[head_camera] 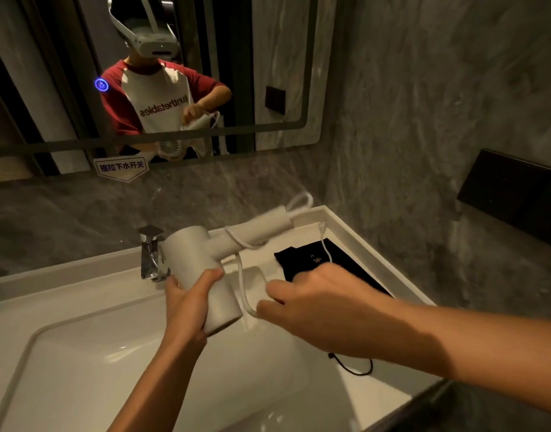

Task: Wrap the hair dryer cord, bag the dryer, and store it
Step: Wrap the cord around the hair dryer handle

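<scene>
My left hand [187, 302] grips the barrel of a white hair dryer [202, 260] held over the sink, its handle pointing up and to the right. The white cord [240, 282] loops once around the handle and hangs down in a curve. My right hand [311, 302] pinches that cord just right of the barrel. The plug end [322, 227] trails up beyond my right hand. A black drawstring bag [302, 255] lies flat on the counter under and behind my right hand, its string [358, 369] showing near my forearm.
A white basin [90, 353] fills the lower left, with a chrome faucet [151, 254] behind the dryer. The white counter rim [330, 215] meets grey marble walls. A mirror [268, 57] hangs above, and a black wall box [514, 194] sticks out on the right.
</scene>
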